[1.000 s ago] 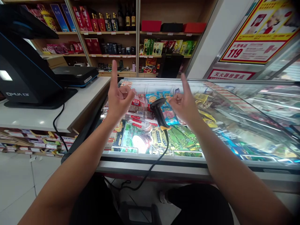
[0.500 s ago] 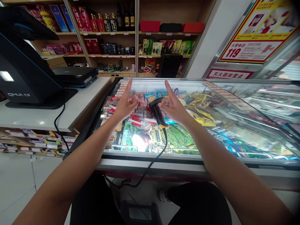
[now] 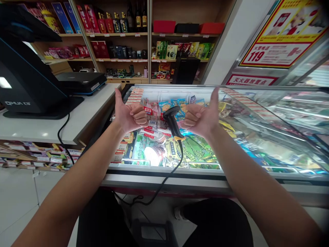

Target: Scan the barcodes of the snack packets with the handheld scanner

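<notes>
Both of my hands are raised above the glass-topped freezer (image 3: 164, 177), thumbs pointing up and fingers curled in. My left hand (image 3: 130, 115) shows its palm side, with nothing in the folded fingers. On the other side, my right hand (image 3: 203, 116) makes the same empty thumbs-up shape. Between them a black barcode scanner (image 3: 173, 121) with a yellow-orange tip lies on the freezer top, nearest to my right hand but not held. Its black cable (image 3: 164, 181) runs down over the freezer's front edge. Packaged food, such as green bags (image 3: 199, 149), shows through the glass.
At left stands a counter (image 3: 102, 103) with a black checkout terminal (image 3: 31, 79) and a flat black scale (image 3: 79, 82). Behind the freezer are shelves (image 3: 123, 34) with bottles and boxes. A dark stool-like object (image 3: 154, 233) stands low between my legs.
My index fingers have folded in and my thumbs now point up. The hands have turned and moved farther apart. The scanner has stayed in place.
</notes>
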Tool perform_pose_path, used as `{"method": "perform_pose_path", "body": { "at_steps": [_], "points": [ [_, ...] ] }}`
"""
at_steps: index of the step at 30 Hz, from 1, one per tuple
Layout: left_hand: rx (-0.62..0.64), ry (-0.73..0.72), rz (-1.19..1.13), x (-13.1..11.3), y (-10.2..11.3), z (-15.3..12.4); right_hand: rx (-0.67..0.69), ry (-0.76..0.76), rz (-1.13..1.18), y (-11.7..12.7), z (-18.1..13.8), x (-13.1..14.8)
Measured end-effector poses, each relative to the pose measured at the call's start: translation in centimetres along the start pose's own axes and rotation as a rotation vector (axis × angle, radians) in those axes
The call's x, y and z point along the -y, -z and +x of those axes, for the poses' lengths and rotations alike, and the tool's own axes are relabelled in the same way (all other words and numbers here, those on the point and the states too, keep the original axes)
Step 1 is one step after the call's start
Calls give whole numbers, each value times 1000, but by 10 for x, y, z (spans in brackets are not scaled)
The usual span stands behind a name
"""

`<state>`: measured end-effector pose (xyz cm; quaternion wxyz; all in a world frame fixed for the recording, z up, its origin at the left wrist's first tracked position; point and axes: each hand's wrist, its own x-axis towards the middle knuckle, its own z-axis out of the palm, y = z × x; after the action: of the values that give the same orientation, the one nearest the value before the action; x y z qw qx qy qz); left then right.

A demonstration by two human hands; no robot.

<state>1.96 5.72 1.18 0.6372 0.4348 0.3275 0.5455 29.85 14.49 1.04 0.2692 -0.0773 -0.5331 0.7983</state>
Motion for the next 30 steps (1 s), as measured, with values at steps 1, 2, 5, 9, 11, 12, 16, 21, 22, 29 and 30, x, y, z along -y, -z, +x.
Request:
{"method": "perform_pose_path", "body": {
  "at_steps": [1, 2, 5, 9, 11, 12, 16, 21, 22, 29, 30],
  "points": [
    [-1, 18, -5, 3, -2, 1, -32, -28, -3, -1, 2, -4],
    [-1, 32, -9, 5, -3, 2, -53, -45, -9, -2, 4, -8],
    [-6, 43, -21, 6, -6, 4, -87, -30, -88, -5, 6, -9],
    [59, 87, -17, 6, -8, 5, -380, 5, -664, -11, 3, -6],
    [74, 165, 16, 12, -11, 5, -588, -47, -1125, -12, 3, -12],
    [63, 213, 42, 16, -13, 6, -638, -93, -1307, -11, 2, -17],
    [35, 371, 215, 34, -26, 4, -501, -327, -1475, -6, 4, -35],
    [64, 373, 415, 42, -36, 2, -521, -288, -1355, -14, 8, -40],
    [70, 358, 417, 42, -36, 2, -528, -249, -1303, -19, 8, -40],
    [-109, 52, 327, 56, -34, 10, -318, 241, -1266, -45, 7, -45],
    [-159, -8, 338, 57, -33, 12, -349, 298, -1272, -43, 8, -45]
  ]
}}
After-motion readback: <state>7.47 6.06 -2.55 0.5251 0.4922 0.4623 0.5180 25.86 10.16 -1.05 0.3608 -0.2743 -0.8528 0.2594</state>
